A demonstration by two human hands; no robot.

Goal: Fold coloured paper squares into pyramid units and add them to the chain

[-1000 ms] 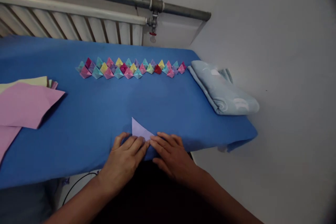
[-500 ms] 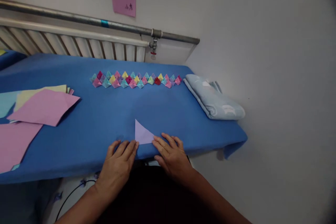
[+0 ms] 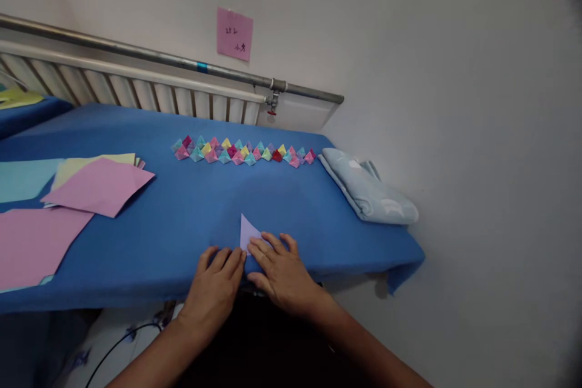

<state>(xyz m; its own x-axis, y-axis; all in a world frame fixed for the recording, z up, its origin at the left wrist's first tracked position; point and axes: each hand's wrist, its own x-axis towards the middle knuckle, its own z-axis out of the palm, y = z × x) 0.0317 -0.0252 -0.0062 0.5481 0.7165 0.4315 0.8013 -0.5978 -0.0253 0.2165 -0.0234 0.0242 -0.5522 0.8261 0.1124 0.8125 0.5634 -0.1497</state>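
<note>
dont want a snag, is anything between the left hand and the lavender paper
Nothing visible is. The left hand has its fingertips at the near left corner of the lavender paper; the right hand covers its right part.

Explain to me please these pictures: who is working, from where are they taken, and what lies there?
There is no robot here, only a person working bare-handed. One camera, worn on the head, takes every picture, looking forward and down. The left hand touches a lower corner of the lilac paper, and the right hand covers its right side. This paper lies on the blue cloth. Beyond it are rows of small folded paper pieces; loose paper sheets lie at left, folded light-blue fabric at right.
</note>
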